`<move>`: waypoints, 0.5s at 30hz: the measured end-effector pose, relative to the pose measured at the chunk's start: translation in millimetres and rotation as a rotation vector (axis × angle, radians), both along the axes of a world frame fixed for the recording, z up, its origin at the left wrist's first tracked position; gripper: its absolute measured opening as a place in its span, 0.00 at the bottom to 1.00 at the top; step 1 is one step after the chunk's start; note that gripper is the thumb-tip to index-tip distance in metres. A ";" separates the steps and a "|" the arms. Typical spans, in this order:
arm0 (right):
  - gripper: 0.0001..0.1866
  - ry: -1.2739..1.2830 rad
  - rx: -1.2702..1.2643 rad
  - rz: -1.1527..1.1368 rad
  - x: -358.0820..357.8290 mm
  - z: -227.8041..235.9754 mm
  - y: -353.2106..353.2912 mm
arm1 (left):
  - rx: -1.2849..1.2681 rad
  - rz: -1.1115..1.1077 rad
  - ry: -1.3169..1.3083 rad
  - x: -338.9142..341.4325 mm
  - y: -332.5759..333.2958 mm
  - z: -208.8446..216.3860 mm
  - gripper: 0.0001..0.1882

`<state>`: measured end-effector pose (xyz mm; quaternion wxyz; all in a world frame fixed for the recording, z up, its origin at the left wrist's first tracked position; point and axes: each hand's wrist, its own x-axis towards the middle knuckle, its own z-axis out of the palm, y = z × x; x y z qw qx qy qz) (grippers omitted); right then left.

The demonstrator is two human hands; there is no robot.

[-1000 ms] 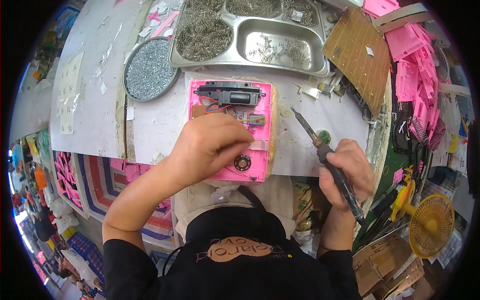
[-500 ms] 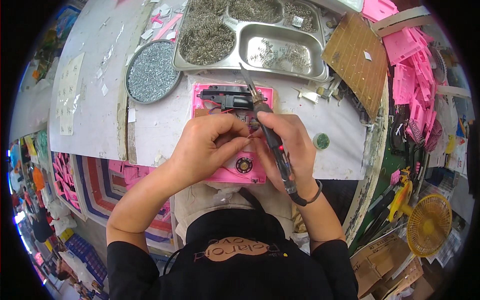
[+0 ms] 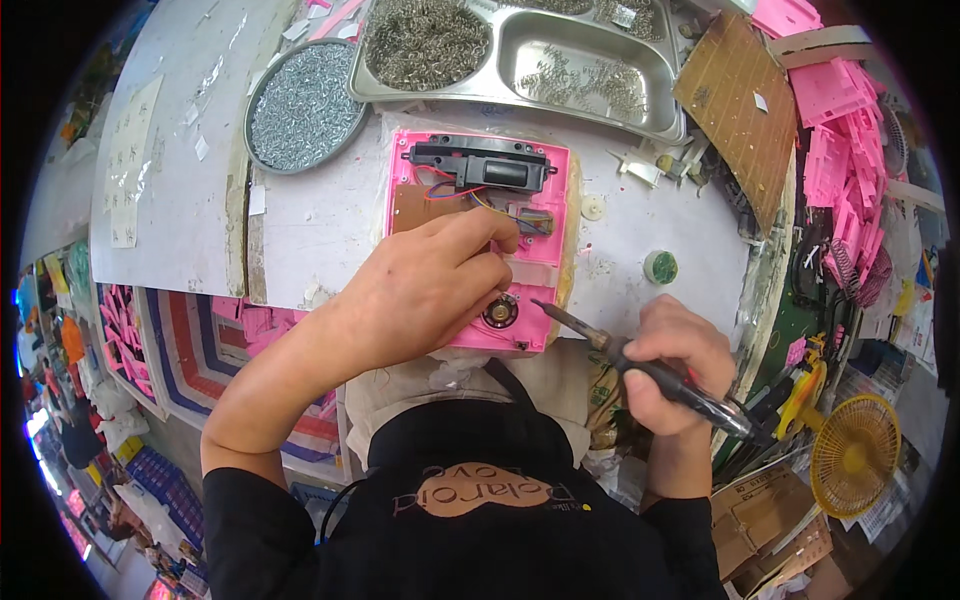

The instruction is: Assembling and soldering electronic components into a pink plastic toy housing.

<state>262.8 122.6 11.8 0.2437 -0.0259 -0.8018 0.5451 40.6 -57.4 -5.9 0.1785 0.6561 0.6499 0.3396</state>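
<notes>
A soldering iron (image 3: pixel 660 375) is gripped in my right hand (image 3: pixel 685 350), off the case's near right corner. Its tip points left, close to a small round speaker (image 3: pixel 500 311) in the pink plastic case (image 3: pixel 558 185). My left hand (image 3: pixel 430 280) lies over the case's left and middle, fingers bent and closed; what they pinch is hidden. Beyond those fingers are a black mechanism (image 3: pixel 480 165), a brown circuit board (image 3: pixel 415 205) partly covered by the hand, thin coloured wires (image 3: pixel 487 200) and a small metal motor (image 3: pixel 537 221).
Behind the case stands a metal compartment tray (image 3: pixel 420 93) of springs, with a round dish (image 3: pixel 305 105) of screws to its left. A small green-filled pot (image 3: pixel 661 267) and a brown board (image 3: pixel 740 100) are on the right. Pink parts (image 3: pixel 845 150) pile up beyond; a yellow fan (image 3: pixel 855 455) stands lower right.
My right hand has drawn back to the right and nearer me, and the iron has swung from pointing away to pointing left. My hands have parted, uncovering the case's middle.
</notes>
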 end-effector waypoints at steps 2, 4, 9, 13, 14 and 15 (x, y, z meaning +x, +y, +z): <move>0.12 -0.011 0.040 0.013 -6.2 -2.6 -3.1 | -0.011 0.008 0.008 0.4 -0.6 0.1 0.11; 0.12 -0.011 0.059 0.015 -10.8 -3.0 -6.5 | -0.001 0.019 0.026 1.2 -1.4 -1.3 0.11; 0.13 -0.024 0.080 0.042 -16.7 -0.6 -7.6 | 0.024 0.036 0.044 2.5 -2.6 -4.7 0.12; 0.12 -0.036 0.101 0.060 -19.1 0.0 -7.5 | 0.025 0.032 0.050 2.1 -2.6 -5.4 0.12; 0.12 -0.039 0.113 0.066 -19.8 0.5 -7.4 | 0.026 0.031 0.052 2.1 -2.7 -5.2 0.13; 0.12 -0.043 0.125 0.072 -20.4 0.5 -7.5 | 0.025 0.032 0.052 2.1 -3.0 -5.3 0.13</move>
